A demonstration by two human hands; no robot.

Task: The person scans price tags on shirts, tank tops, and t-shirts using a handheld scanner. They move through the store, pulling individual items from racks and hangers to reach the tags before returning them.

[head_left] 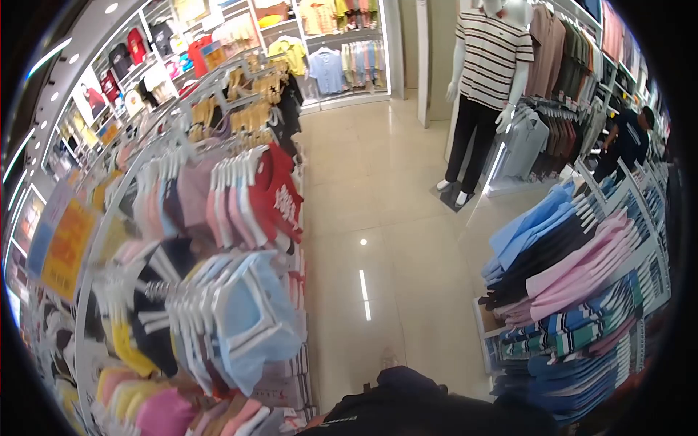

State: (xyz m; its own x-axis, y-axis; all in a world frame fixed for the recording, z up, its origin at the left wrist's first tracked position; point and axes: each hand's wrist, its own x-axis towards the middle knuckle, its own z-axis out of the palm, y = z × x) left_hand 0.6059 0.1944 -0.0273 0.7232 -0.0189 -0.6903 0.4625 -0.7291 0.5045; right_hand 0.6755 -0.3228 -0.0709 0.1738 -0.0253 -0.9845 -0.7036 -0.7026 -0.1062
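Neither of my hands shows in the head view. At the bottom edge only a dark bundle of clothing is visible, close to my body; I cannot tell what carries it. To my left runs a curved rack of hanging tops in light blue, pink, yellow and black, with red shirts further along it. On my right stands a rack of folded-over polo shirts in blue, pink, black and stripes.
A glossy beige tiled aisle runs between the racks. A mannequin in a striped polo and black trousers stands at the far right. A person in dark clothes bends at the racks behind it. Wall shelves of shirts line the back.
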